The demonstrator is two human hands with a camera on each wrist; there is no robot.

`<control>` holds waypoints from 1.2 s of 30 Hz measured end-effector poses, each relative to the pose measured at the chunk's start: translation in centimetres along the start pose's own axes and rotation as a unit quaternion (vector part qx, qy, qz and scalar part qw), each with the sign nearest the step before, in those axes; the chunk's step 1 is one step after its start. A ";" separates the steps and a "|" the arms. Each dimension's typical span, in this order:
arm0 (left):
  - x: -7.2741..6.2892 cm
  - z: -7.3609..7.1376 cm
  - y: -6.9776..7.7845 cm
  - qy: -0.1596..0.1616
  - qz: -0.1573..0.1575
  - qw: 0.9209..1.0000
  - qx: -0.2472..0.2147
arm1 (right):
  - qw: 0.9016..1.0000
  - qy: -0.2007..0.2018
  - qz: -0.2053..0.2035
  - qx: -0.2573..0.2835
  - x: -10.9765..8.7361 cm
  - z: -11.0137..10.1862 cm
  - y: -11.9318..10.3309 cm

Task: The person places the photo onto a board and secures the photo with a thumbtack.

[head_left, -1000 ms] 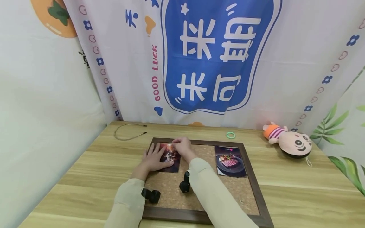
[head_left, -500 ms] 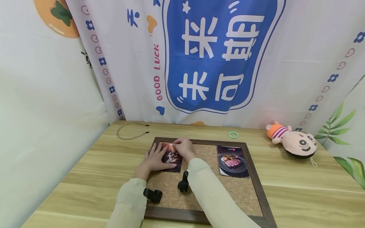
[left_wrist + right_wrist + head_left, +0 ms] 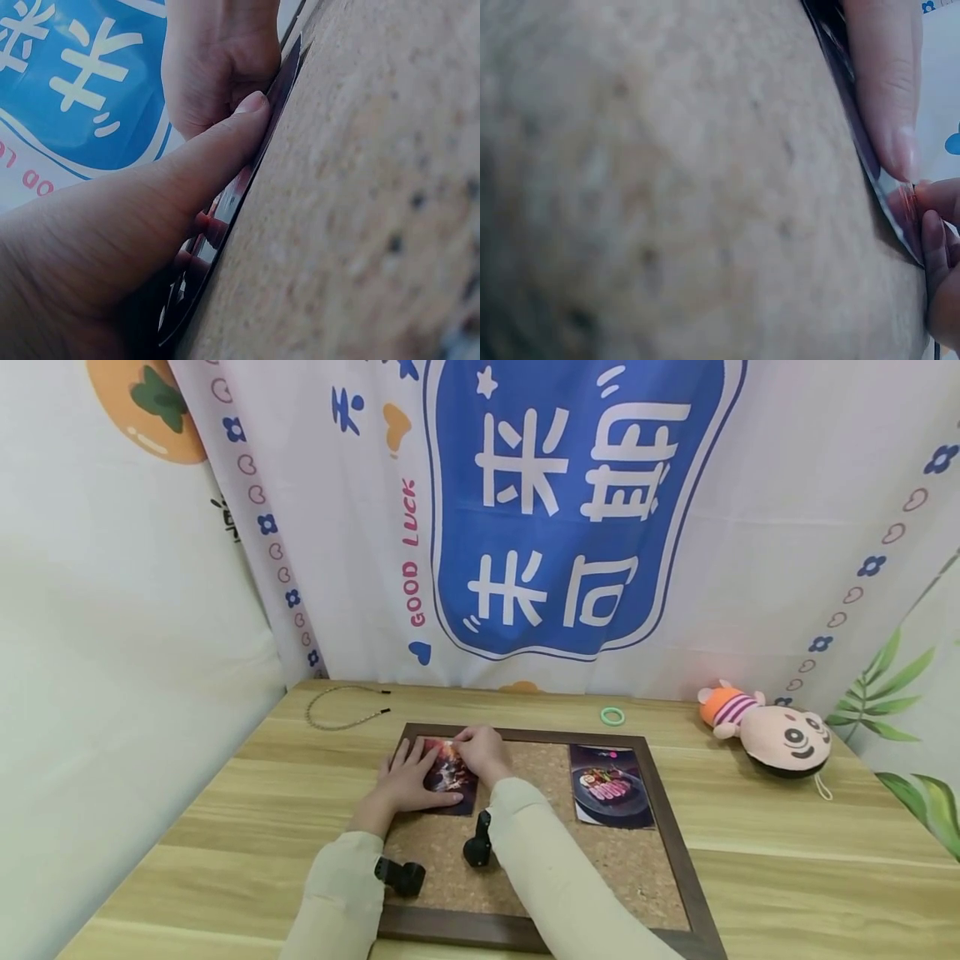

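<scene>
A dark picture print with a fiery red top [image 3: 452, 772] lies at the upper left of a cork board [image 3: 442, 877]. My left hand [image 3: 407, 781] spreads flat over its left side, thumb across its lower part. At the top of this print, my right hand [image 3: 483, 753] has thumb and index finger pinched together, also seen at the edge of the right wrist view [image 3: 941, 240]. What sits between those fingertips is hidden. The print's edge [image 3: 259, 161] lifts slightly off the cork in the left wrist view.
A steak picture [image 3: 607, 806] hangs at the board's upper right, with a pink push pin [image 3: 613, 755] near its top. A dark wooden frame [image 3: 667, 843] borders the cork. Behind lie a thin cord [image 3: 330, 727], a green ring [image 3: 612, 717] and a plush doll [image 3: 783, 739].
Both hands stay at the same print. My right wrist has turned a little to the left, while its fingertips remain at the print's top. The head view has shifted slightly.
</scene>
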State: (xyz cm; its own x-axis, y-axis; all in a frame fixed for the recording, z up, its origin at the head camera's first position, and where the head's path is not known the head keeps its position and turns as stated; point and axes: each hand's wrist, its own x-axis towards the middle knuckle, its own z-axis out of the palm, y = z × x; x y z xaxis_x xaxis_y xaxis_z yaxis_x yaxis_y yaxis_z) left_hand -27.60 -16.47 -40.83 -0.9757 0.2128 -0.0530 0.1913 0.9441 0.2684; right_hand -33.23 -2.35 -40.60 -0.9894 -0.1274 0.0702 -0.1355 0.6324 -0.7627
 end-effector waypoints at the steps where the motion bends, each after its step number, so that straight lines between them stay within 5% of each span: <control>1: 0.0 0.0 0.0 0.001 0.000 1.000 -0.001 | 1.000 0.001 0.001 0.002 0.0 0.0 0.0; 22: -0.1 0.0 0.0 0.009 0.000 1.000 -0.007 | 0.998 -0.004 -0.007 -0.065 0.0 0.1 -0.7; 36: -0.2 -0.1 0.1 0.000 -0.002 1.000 -0.011 | 0.998 0.029 -0.051 0.001 0.2 0.9 1.3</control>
State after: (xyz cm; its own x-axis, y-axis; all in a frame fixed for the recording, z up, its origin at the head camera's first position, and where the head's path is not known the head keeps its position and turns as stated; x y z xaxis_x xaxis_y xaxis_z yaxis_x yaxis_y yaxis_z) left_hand -27.40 -16.47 -40.67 -0.9765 0.2085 -0.0544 0.1844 0.9391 0.2899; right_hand -33.60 -2.23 -42.18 -0.9720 -0.1459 0.1840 -0.2348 0.6171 -0.7510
